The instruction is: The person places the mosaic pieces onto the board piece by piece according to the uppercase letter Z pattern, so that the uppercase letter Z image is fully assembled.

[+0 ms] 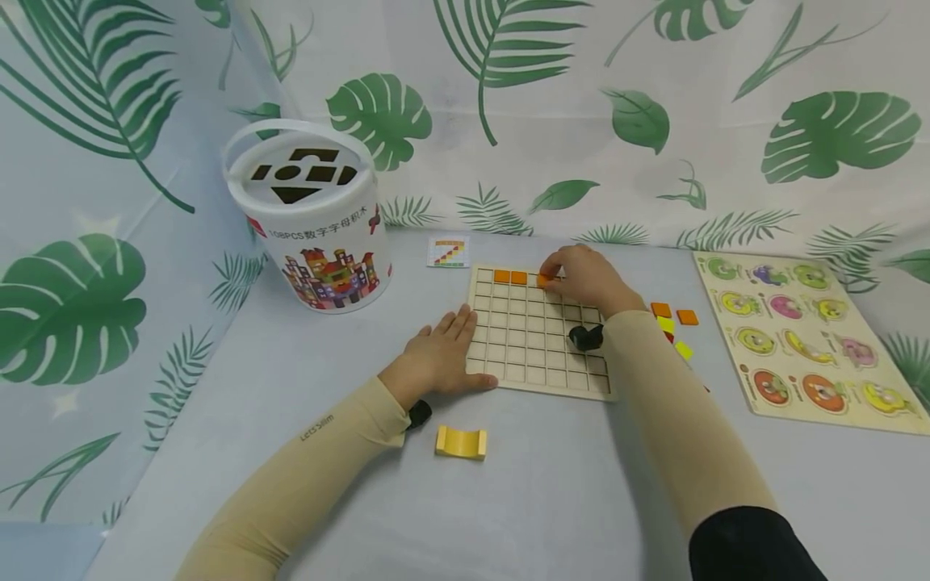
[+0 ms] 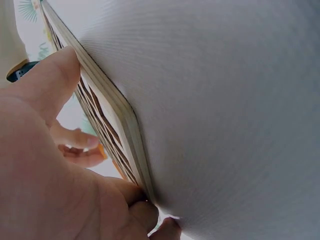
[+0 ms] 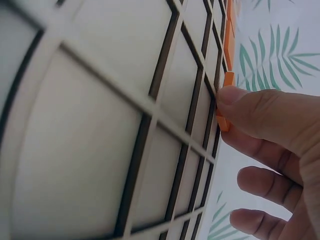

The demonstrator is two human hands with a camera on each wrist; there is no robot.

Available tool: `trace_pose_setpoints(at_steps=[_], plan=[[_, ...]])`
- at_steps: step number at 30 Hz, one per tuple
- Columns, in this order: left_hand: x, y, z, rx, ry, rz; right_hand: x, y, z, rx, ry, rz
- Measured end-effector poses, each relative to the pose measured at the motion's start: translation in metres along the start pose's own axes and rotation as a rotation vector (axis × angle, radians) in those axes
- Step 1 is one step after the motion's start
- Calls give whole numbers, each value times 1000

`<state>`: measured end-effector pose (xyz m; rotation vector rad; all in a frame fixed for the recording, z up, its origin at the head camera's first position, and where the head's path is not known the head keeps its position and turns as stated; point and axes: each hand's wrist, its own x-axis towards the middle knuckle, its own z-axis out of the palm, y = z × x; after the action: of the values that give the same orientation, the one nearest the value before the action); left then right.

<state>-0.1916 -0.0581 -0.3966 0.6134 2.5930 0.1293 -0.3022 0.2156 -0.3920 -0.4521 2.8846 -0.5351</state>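
A wooden grid board (image 1: 519, 347) lies on the table, two orange tiles (image 1: 501, 277) (image 1: 519, 277) sitting in its far row. My right hand (image 1: 584, 278) pinches another orange tile (image 3: 223, 123) between thumb and index finger at that same row, right of the two. In the right wrist view its other fingers are bent and apart from the board. My left hand (image 1: 439, 355) rests along the board's left edge with fingers extended. Its thumb (image 2: 65, 70) touches the board's side in the left wrist view. Beyond the board lies a small pattern card (image 1: 448, 252) showing coloured squares.
Loose orange tiles (image 1: 687, 317), yellow tiles (image 1: 683, 349) and a red one lie right of the board, partly behind my right forearm. A fruit puzzle board (image 1: 737, 343) is further right. A lidded white bucket (image 1: 312, 226) stands back left. A yellow curved block (image 1: 461, 443) sits in front.
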Motion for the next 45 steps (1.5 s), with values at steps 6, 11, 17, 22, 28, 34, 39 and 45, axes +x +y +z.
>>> trace_pose_setpoints(at_steps=[6, 11, 17, 22, 28, 34, 39, 45], plan=[[3, -1, 3, 5, -3, 2, 5, -5, 2, 10, -25, 20], [3, -1, 3, 8, -2, 0, 7, -9, 1, 8, -28, 31], [2, 0, 1, 8, -4, -5, 9, -12, 2, 14, -23, 34], [0, 2, -2, -3, -2, 0, 9, -11, 3, 20, -19, 36], [-1, 1, -2, -8, -7, -6, 8, -7, 6, 36, 2, 31], [0, 2, -1, -6, -9, -5, 0, 1, 6, 45, 23, 32], [0, 2, 0, -11, -8, -10, -12, 6, 1, 43, 38, 34], [0, 3, 0, -19, 1, -12, -29, 19, -4, 12, 39, 55]])
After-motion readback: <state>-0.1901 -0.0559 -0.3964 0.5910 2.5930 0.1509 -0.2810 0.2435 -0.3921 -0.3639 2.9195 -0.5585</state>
